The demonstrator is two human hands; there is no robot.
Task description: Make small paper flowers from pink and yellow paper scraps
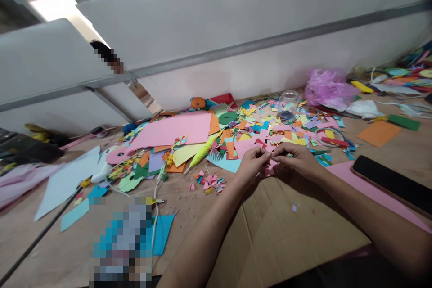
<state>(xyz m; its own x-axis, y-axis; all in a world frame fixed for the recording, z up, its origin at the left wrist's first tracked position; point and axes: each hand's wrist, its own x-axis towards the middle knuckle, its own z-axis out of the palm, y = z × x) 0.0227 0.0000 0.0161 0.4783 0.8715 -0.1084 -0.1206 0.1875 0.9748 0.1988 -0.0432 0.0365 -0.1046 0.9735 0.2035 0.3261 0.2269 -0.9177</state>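
Note:
My left hand (252,162) and my right hand (297,158) meet over the cardboard-covered table (270,234), fingertips pinched together on a small pink paper piece (270,168). Both hands are closed around it, and most of the piece is hidden by the fingers. Just beyond the hands lies a heap of coloured paper scraps (270,132). A little pile of pink and orange snippets (211,183) sits left of my left hand.
A large pink sheet (175,130) and a yellow-handled tool (202,153) lie to the left. A clear jar (288,104) and a purple plastic bag (329,87) stand at the back. A black phone (393,182) rests on pink paper at right. White partition walls (236,31) close the rear.

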